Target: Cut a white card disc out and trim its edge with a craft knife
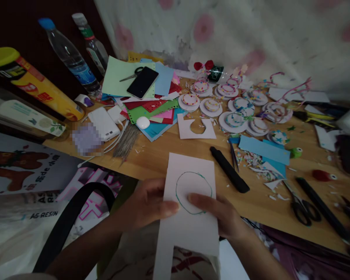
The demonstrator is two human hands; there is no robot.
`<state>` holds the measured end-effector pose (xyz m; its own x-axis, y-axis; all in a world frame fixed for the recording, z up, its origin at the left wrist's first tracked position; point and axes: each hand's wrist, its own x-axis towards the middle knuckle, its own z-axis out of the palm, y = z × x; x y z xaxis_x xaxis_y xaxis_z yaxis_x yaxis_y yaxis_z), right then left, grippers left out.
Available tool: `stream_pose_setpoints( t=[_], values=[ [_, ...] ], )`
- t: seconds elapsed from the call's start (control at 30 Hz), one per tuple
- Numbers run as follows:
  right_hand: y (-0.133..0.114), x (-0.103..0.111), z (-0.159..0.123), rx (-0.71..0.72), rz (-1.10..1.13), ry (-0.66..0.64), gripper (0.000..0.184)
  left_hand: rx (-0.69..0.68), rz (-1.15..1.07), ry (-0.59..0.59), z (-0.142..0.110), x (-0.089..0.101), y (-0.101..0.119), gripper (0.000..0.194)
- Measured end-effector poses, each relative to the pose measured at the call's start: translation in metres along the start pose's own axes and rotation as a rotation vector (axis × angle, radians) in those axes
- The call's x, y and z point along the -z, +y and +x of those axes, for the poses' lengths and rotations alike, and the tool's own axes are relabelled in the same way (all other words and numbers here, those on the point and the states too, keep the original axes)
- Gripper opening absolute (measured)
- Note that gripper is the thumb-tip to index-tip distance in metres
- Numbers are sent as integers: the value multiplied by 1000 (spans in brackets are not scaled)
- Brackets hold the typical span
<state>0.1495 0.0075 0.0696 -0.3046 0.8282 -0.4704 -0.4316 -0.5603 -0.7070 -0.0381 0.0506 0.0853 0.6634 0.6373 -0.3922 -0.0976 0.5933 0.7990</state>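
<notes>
Between my two hands is a piece of white card (189,233) with a circle drawn on it in green line. A rectangular notch is cut from its lower part. My left hand (151,204) grips the left edge, thumb on top near the circle's rim. My right hand (218,210) grips the right edge, its thumb lying inside the circle. The fingers beneath the card are hidden. Just beyond it on the table lie a black capped pen or cutter (230,169) and a white card offcut (183,127) with a round hole.
Small white disc hats (233,120) with beaded trim crowd the table's back. Scissors (301,206) and paper scraps (259,165) lie at right. Coloured sheets under a phone (142,82), thin wires (126,142), a power bank (103,123) and bottles (72,58) stand left.
</notes>
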Motion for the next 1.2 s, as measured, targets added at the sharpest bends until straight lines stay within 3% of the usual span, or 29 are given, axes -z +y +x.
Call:
stream_pose_setpoints(
  t=[0.17,0.5,0.67,0.73,0.8,0.9,1.03,1.2],
  values=[
    [12,-3,-4,10,53,36,38,-36,-159,-28,1,-5,-8,22],
    [22,8,-4,61,59,63,34,-60,-191,-75,15,1,-24,20],
    [7,19,-5,176,-286,41,34,-180,264,-157,20,15,-15,13],
    [4,21,-4,153,-310,61,37,-187,427,-222,22,19,-8,17],
    [5,21,-3,132,-301,80,39,-149,472,-208,24,19,-2,21],
    [7,21,-2,129,-262,54,37,-64,338,-159,26,16,3,19],
    [10,19,-2,110,-200,25,37,19,70,-217,26,14,0,23],
    [19,22,-1,121,-215,16,39,57,-76,-219,29,16,-13,25]
  ],
)
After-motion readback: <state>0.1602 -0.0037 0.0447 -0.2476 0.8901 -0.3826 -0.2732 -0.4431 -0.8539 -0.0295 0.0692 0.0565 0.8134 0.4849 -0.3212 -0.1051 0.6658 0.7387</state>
